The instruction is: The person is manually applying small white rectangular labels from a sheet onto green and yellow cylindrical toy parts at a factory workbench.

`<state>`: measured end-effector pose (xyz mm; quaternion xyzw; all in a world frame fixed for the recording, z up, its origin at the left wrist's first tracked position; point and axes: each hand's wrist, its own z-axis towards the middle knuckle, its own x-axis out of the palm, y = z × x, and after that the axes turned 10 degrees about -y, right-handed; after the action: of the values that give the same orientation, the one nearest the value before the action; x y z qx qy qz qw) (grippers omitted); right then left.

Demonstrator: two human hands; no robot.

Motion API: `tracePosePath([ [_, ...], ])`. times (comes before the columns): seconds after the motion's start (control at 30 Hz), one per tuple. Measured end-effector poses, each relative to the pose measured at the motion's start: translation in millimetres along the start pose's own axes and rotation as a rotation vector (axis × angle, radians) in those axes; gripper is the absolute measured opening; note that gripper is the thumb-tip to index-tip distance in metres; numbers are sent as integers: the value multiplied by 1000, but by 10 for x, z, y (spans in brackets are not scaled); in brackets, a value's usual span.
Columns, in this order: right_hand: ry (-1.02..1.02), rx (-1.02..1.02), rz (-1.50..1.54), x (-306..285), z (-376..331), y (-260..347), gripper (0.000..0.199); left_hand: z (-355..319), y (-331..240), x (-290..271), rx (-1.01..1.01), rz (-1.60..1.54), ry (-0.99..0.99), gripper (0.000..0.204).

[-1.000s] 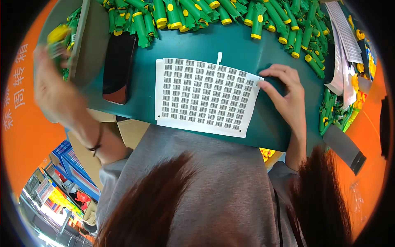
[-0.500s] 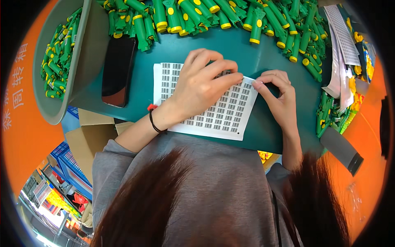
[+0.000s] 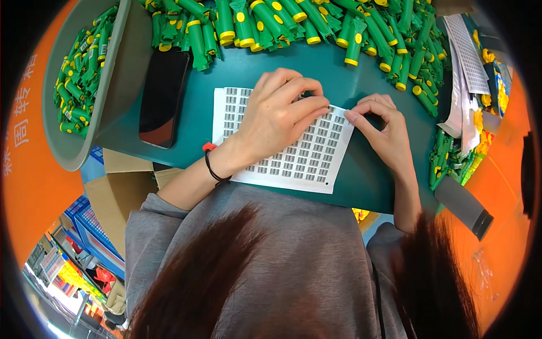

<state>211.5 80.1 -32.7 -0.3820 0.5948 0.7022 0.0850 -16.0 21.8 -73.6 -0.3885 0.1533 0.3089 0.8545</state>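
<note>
The left hand (image 3: 276, 121), out at the grey bin (image 3: 121, 85) a second ago, now lies across the white label sheet (image 3: 282, 150) on the teal surface (image 3: 192, 121), fingers curled and fingertips pinching near the sheet's upper right edge; whether a label is between them I cannot tell. The right hand (image 3: 384, 133) has stayed at that edge, loosely curled, fingertips touching the sheet. Both hands now work the same corner, probably peeling a label. One sheet in hand, one dark phone (image 3: 164, 96) beside it, one bin, more sheets (image 3: 466, 56) at the far right; green-and-yellow pieces (image 3: 316, 20) too many to count
</note>
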Motion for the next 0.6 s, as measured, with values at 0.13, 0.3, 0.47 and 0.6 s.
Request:
tracePosePath([
  [0.13,4,20,-26,11,17,26,12,-12,-1,-30,56,30,10,16],
  [0.3,-46,76,122,29,105,-7,15,28,-41,12,70,-28,0,15],
  [0.47,-271,210,38,161,580,161,26,23,-38,-9,38,-125,-59,18],
  [0.6,-376,39,-146,220,492,38,28,38,-30,-56,-1,-157,-89,24],
])
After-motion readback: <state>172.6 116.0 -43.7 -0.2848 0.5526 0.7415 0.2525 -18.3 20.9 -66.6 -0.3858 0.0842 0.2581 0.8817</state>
